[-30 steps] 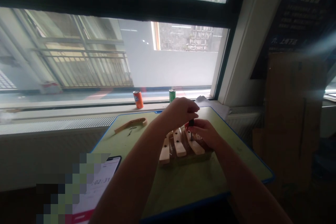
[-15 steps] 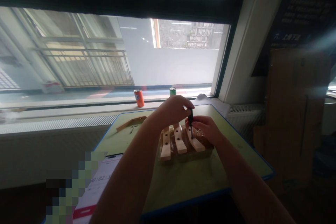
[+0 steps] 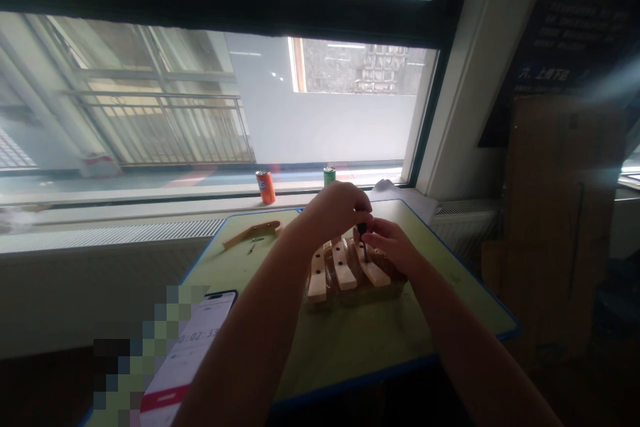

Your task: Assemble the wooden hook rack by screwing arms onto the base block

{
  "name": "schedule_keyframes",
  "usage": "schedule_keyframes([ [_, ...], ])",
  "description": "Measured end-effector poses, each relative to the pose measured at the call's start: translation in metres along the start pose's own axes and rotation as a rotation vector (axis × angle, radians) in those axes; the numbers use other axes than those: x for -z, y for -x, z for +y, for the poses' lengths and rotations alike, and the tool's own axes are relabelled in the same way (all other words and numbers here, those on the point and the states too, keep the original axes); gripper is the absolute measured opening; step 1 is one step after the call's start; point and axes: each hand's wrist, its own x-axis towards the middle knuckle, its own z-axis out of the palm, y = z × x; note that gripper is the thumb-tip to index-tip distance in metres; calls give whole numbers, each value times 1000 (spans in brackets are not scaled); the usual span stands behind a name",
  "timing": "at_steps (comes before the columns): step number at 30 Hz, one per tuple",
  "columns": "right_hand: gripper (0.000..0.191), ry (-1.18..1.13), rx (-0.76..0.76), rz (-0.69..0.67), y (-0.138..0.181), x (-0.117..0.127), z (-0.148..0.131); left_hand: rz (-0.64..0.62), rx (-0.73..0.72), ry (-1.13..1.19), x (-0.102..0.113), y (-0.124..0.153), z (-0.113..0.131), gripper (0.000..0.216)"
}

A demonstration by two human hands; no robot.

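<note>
A dark-handled screwdriver [image 3: 363,230] stands nearly upright, its tip at a hole in the rightmost pale wooden piece [image 3: 376,273]. My left hand [image 3: 340,207] is closed on the top of its handle. With fingers pinched together, my right hand [image 3: 395,243] steadies the lower handle near the shaft. Two more wooden pieces with dark holes, the middle one [image 3: 343,267] and the left one [image 3: 317,277], lie side by side with it. All three rest on a brown block-like object [image 3: 397,272] with a shiny clear wrapping. A screw head under the tip is too small to make out.
On the green table [image 3: 330,360] a bent wooden piece [image 3: 253,232] and small metal parts [image 3: 254,243] lie at the back left. A phone [image 3: 183,353] shows a timer at the front left. An orange can [image 3: 265,187] and a green can [image 3: 329,175] stand on the windowsill.
My left hand's fingers have shifted on the screwdriver handle and now cover more of its top. The screwdriver tip stays at the same hole; my right hand has barely moved.
</note>
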Motion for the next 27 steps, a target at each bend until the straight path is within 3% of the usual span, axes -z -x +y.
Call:
schedule_keyframes([
  [5, 25, 43, -4, -26, 0, 2, -2, -95, -116, 183, 5, 3, 1, 29],
  [11, 29, 50, -14, 6, -2, 4, 2, 53, 141, -71, 2, 3, -3, 29],
  [14, 25, 83, 1, -19, 0, 6, -1, 61, 129, -126, 1, 4, 0, 28],
  [19, 27, 87, -1, -73, 1, 7, -6, -72, -4, 19, 5, 7, 4, 22],
  [23, 27, 81, -8, -15, -1, 5, 1, 4, 90, 10, 4, 5, 2, 29],
  [27, 29, 128, 19, 50, -1, 0, 4, 0, 185, -119, 2, 3, 2, 35],
])
